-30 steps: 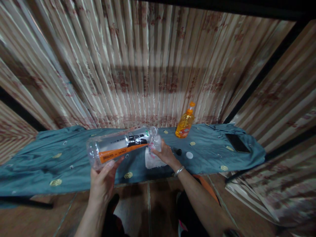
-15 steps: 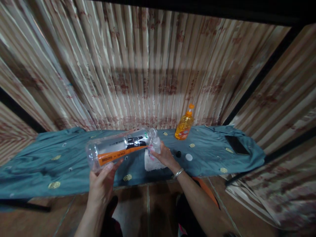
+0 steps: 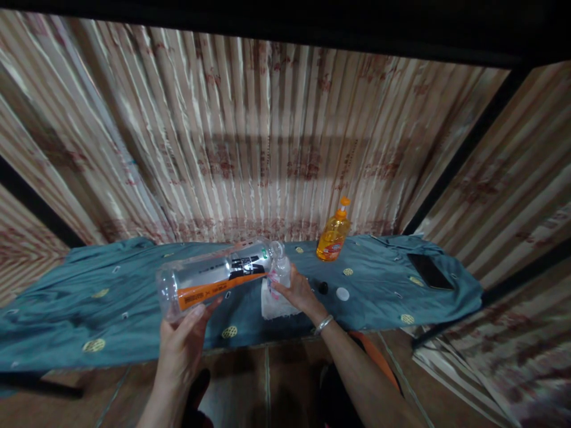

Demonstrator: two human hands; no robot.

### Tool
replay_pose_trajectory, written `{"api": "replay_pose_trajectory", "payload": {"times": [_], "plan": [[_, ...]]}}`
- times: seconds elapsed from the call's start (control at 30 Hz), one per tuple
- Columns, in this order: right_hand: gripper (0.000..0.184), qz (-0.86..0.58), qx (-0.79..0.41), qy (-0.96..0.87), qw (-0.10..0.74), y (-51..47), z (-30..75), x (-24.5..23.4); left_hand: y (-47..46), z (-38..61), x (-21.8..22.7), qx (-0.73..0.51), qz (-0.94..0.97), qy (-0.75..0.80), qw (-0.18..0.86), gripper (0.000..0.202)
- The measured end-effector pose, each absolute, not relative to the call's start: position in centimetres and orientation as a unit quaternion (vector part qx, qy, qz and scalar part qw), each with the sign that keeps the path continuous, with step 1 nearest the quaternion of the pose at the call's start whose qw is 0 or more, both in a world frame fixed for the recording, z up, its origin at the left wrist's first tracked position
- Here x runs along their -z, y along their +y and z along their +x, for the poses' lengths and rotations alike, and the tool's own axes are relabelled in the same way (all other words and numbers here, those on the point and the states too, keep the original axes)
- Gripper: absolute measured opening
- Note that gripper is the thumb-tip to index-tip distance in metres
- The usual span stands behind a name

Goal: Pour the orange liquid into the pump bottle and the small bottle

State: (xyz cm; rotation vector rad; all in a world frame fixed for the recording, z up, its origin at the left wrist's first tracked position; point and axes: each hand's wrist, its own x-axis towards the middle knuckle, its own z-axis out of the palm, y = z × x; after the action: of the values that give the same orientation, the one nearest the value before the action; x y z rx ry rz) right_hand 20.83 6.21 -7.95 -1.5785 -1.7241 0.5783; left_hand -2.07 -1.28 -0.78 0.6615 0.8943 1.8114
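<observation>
My left hand [image 3: 185, 333] grips the base end of a large clear plastic bottle [image 3: 218, 274] with an orange, black and silver label. The bottle is tilted almost flat, its mouth pointing right. Right at that mouth, my right hand [image 3: 298, 291] is closed around a small clear bottle [image 3: 280, 270] with pink marks. The two mouths are close together; whether they touch I cannot tell. Beneath the small bottle lies a white cloth [image 3: 274, 304]. Just right of my right hand are a black cap [image 3: 323, 288] and a white round lid [image 3: 342, 294].
An orange pump bottle [image 3: 332, 238] stands at the back of the bench with a teal cloth [image 3: 129, 297]. To the right lies a black phone [image 3: 429, 271]. A striped curtain [image 3: 267, 148] hangs behind, and a dark beam [image 3: 285, 27] crosses overhead.
The view has tilted up slightly, so everything sits a little lower. Both hands keep their holds, and the large bottle stays tilted at the small one.
</observation>
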Motion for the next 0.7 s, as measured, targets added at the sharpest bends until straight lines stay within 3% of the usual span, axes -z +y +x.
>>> {"api": "replay_pose_trajectory", "payload": {"times": [0.23, 0.47, 0.7], "plan": [[0.063, -0.603, -0.232, -0.667, 0.372, 6.0, 20.75, 7.67, -1.04, -2.29, 1.47, -0.75, 0.282, 0.354, 0.483, 0.025], [0.094, -0.618, -0.247, -0.639, 0.386, 6.0, 20.44, 8.08, -1.23, -2.18, 0.87, -0.747, 0.269, 0.369, 0.482, 0.032], [0.088, -0.612, -0.25, -0.638, 0.395, 5.99, 20.5, 8.32, -1.09, -2.16, 1.22, -0.745, 0.273, 0.367, 0.485, 0.03]]}}
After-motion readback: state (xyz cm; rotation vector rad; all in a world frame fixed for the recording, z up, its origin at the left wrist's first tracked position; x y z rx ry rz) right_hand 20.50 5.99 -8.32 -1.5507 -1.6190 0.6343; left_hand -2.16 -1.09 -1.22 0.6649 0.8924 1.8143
